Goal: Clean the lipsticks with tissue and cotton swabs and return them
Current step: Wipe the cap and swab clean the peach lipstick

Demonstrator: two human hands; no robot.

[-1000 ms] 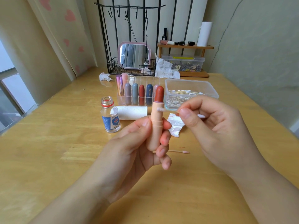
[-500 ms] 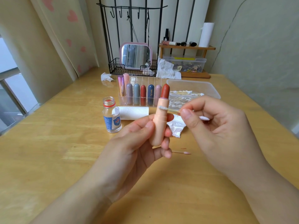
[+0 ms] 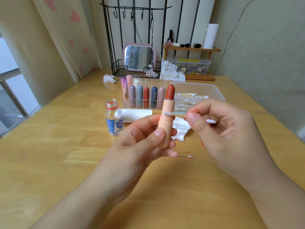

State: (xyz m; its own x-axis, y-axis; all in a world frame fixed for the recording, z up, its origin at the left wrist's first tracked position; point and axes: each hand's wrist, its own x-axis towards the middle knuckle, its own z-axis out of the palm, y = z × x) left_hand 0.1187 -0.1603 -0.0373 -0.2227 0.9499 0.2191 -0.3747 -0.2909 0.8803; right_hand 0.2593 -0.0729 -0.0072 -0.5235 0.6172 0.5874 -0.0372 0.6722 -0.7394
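The left hand (image 3: pixel 140 146) grips an uncapped peach lipstick (image 3: pixel 166 119) upright above the wooden table (image 3: pixel 49 154), thumb in front and fingers curled behind the tube, its brick-red bullet fully raised. The right hand (image 3: pixel 219 129) pinches a cotton swab (image 3: pixel 169 113) between thumb and forefinger, one white tip pressed against the tube just under its collar, the other tip poking out past the fingers. Beneath the hands a used swab (image 3: pixel 187 156) with a pink tip lies on the tabletop, a couple of small red smears near it. Just behind the lipstick sits a crumpled tissue (image 3: pixel 180 129), a white tissue roll (image 3: pixel 137 115) on its side and an open glass bottle (image 3: pixel 114 119) with a red neck ring and blue label. Farther back, a clear organizer (image 3: pixel 142 98) holds capped lipsticks standing in a row, and beside it a clear tub (image 3: pixel 206 90) is full of fresh swabs. At the wall stand a black wire rack (image 3: pixel 132 70) with a pink-framed mirror (image 3: pixel 139 57), more crumpled tissue, and a small wooden shelf (image 3: pixel 191 49) carrying cosmetics and a white roll. A cream curtain (image 3: pixel 66 38) with pink hearts hangs at the left beside a window.
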